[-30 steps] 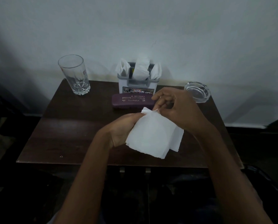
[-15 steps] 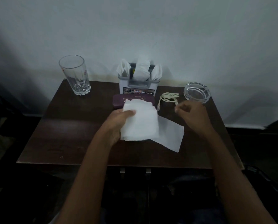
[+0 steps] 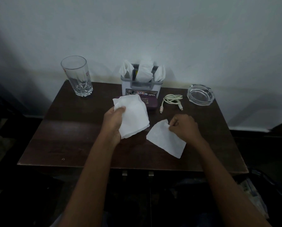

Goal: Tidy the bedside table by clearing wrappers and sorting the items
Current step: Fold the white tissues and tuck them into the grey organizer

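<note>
Lowered, the right hand [image 3: 184, 126] pinches one tissue [image 3: 165, 140]; the left hand [image 3: 114, 122] grips a second tissue [image 3: 133, 115].

Dim room, pale wall [image 3: 186, 38], dark floor [image 3: 268, 153]

two bare forearms — left hand [image 3: 113, 123] and right hand [image 3: 185, 126] likewise bare.
</note>
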Action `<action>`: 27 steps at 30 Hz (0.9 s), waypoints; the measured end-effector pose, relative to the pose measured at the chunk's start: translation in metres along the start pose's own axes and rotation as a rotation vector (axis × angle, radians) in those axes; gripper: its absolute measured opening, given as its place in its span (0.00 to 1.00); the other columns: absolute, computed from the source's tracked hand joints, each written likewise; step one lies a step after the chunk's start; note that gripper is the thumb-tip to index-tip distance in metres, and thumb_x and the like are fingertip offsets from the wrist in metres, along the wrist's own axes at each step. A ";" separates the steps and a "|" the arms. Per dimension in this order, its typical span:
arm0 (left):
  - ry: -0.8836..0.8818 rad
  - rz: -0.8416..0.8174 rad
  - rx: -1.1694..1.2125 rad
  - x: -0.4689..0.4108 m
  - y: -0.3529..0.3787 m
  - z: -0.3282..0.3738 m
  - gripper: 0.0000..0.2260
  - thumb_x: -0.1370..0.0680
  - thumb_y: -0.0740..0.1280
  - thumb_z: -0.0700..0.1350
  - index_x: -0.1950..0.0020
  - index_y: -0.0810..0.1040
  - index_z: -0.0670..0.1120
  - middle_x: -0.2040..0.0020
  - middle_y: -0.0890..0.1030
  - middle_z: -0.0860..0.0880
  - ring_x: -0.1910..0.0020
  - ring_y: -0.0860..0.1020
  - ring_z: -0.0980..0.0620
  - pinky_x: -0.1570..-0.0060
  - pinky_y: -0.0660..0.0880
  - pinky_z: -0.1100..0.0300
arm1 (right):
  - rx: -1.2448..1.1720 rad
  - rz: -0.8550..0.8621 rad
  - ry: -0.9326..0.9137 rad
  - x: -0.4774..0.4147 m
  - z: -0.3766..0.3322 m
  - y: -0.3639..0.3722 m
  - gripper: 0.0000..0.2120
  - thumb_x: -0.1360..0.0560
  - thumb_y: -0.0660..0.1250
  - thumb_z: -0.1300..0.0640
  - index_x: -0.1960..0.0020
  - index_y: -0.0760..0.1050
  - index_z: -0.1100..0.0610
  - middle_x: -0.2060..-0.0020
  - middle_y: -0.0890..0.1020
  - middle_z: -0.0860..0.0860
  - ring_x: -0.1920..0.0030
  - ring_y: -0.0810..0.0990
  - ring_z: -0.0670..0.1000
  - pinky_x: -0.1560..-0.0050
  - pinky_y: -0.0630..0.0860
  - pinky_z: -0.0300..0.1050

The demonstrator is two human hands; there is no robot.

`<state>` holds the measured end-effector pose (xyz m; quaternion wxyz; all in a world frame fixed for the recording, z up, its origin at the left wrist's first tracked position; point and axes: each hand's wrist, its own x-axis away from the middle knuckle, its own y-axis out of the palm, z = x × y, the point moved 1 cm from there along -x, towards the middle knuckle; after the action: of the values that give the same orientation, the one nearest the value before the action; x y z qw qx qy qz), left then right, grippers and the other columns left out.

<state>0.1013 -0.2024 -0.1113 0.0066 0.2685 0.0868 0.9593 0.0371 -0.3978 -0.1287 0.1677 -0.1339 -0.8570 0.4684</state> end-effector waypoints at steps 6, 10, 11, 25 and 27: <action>-0.027 -0.042 0.050 -0.001 0.002 -0.001 0.09 0.21 0.62 0.43 0.42 0.74 0.48 0.51 0.79 0.47 0.52 0.78 0.45 0.45 0.76 0.46 | -0.455 -0.027 -0.035 0.010 -0.008 -0.040 0.10 0.32 0.69 0.69 0.65 0.74 0.56 0.65 0.80 0.53 0.62 0.76 0.49 0.62 0.70 0.39; -0.063 -0.098 0.084 0.000 0.007 -0.005 0.08 0.22 0.63 0.44 0.43 0.73 0.48 0.46 0.78 0.46 0.47 0.77 0.45 0.40 0.74 0.46 | -0.733 -0.180 -0.193 0.019 -0.024 -0.061 0.14 0.33 0.69 0.73 0.59 0.73 0.56 0.69 0.82 0.48 0.64 0.79 0.46 0.60 0.76 0.39; -0.070 -0.120 0.086 0.001 0.009 -0.006 0.08 0.21 0.63 0.45 0.42 0.73 0.47 0.46 0.78 0.46 0.46 0.77 0.45 0.39 0.74 0.46 | -0.812 -0.234 -0.229 0.022 -0.029 -0.063 0.15 0.35 0.69 0.74 0.57 0.73 0.56 0.68 0.82 0.49 0.64 0.80 0.46 0.60 0.77 0.39; -0.263 -0.398 0.414 0.024 0.031 -0.006 0.19 0.19 0.56 0.49 0.32 0.71 0.41 0.37 0.77 0.42 0.49 0.78 0.45 0.54 0.75 0.49 | -0.997 0.366 0.047 0.022 -0.059 -0.018 0.14 0.34 0.70 0.70 0.52 0.74 0.57 0.61 0.82 0.54 0.63 0.79 0.45 0.63 0.76 0.34; -0.245 -0.409 0.432 0.023 0.032 -0.007 0.19 0.19 0.55 0.52 0.34 0.73 0.43 0.42 0.81 0.44 0.51 0.80 0.46 0.55 0.76 0.51 | -0.996 0.406 0.049 0.020 -0.059 -0.014 0.15 0.34 0.69 0.71 0.50 0.74 0.59 0.59 0.82 0.57 0.63 0.79 0.47 0.64 0.75 0.32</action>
<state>0.0796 -0.2334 -0.0999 0.1526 0.3543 0.3391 0.8580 0.0420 -0.3531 -0.0836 0.0101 -0.3712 -0.9282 0.0250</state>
